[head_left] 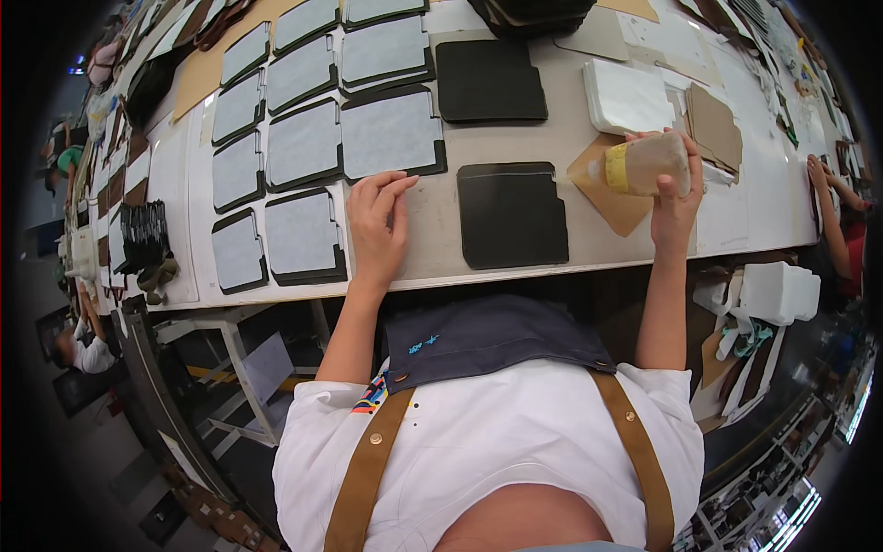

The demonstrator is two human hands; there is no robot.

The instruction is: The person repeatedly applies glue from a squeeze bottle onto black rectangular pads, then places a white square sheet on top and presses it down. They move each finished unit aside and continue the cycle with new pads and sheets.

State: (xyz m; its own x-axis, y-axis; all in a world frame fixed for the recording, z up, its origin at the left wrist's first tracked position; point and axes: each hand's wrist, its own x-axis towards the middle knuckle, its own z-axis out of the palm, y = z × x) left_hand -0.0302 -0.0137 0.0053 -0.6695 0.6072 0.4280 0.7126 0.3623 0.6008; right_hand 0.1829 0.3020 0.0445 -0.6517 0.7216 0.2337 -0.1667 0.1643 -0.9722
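Observation:
My right hand point(679, 198) is wrapped round a cloudy plastic bottle point(658, 164) with a yellow band, tipped on its side above a tan sheet point(614, 210). My left hand point(379, 221) holds nothing; its fingers are loosely bent and apart at the lower edge of a black-bordered panel with a pale grey face point(391, 133). Between my hands lies a plain black panel point(513, 216) with a notched right side, and another black panel point(489, 81) is farther back. More grey-faced panels point(302, 235) are set out in rows to the left.
Behind the bottle sits a stack of white sheets point(630, 97), with brown card pieces point(713, 133) to its right. A black bundle point(532, 14) stands at the back. Dark strips point(143, 239) are heaped at the far left. Another person's hands point(823, 175) work at the right.

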